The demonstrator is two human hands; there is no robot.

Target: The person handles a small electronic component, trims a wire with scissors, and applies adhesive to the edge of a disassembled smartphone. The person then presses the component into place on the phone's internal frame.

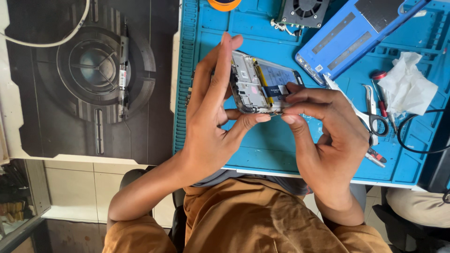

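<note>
A: Where's the opened phone (pixel 262 84)?

B: Above the blue mat (pixel 262 145), my left hand (pixel 211 122) closed round its end. My right hand (pixel 323 126) pinches its lower edge; seemingly seating the flex, needing gentle pressure.

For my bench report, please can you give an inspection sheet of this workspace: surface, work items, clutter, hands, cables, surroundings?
Surface: blue repair mat with moulded compartments, beside a dark printed mat.
Work items: opened phone, back removed, inner board and flex ribbon showing, held above the blue mat.
Clutter: blue phone back cover, small fan, crumpled tissue, tweezers, red-handled screwdriver, pen-like tool.
Hands: left hand grips the phone's left end; right hand pinches its lower edge.
Cables: white cable top left; black cable right.
Surroundings: tiled floor, chair.
</note>
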